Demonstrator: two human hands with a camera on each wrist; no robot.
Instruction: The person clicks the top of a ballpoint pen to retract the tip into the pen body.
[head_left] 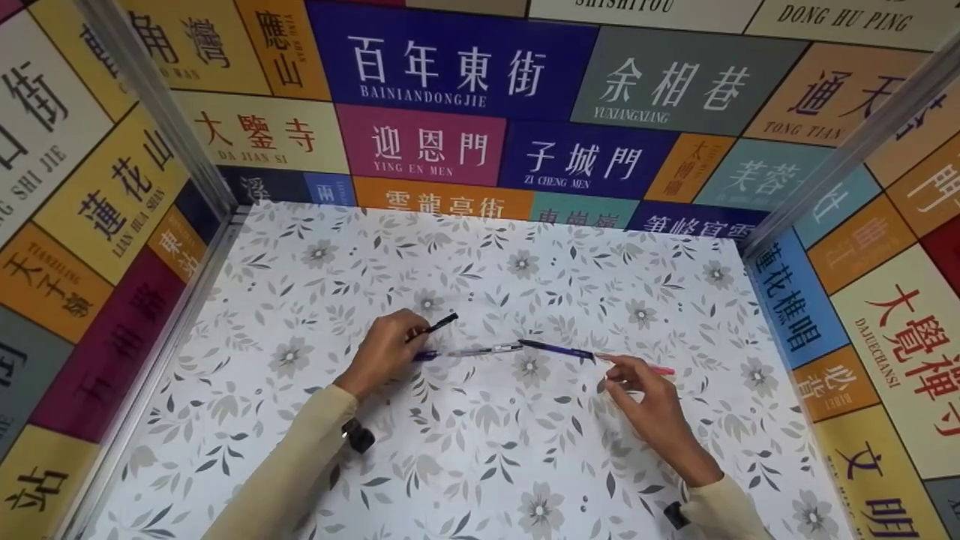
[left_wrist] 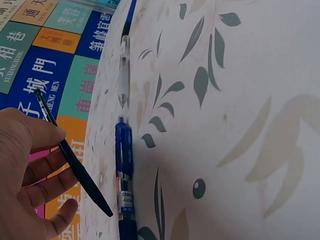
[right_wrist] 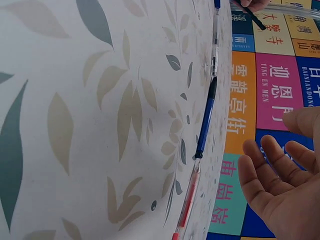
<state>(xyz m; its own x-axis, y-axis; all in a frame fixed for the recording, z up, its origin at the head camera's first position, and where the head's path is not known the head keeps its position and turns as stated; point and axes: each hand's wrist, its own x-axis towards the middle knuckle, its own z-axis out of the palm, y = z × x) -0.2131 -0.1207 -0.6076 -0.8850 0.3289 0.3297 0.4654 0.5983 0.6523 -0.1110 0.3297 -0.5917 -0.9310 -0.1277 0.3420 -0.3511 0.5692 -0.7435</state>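
Note:
My left hand (head_left: 384,351) pinches a slim black pen (left_wrist: 80,172) between thumb and fingers, held slantwise above the table. Below it lies a blue click pen (left_wrist: 124,150), partly hidden by the hand in the head view. A clear-barrelled pen (head_left: 481,349) follows it end to end, then a dark blue pen (head_left: 556,349) and a pen with a pink-red section (right_wrist: 188,202). Together they form a slightly bent line across the table. Over the red pen hovers my right hand (head_left: 646,394), fingers loosely bent, with nothing between them in the right wrist view.
A white cloth with grey leaves and flowers covers the table (head_left: 450,465). Coloured panels (head_left: 450,67) with Chinese lettering stand behind and on both sides, with metal posts (head_left: 187,142) at the corners. Dark bands (head_left: 358,436) circle both wrists.

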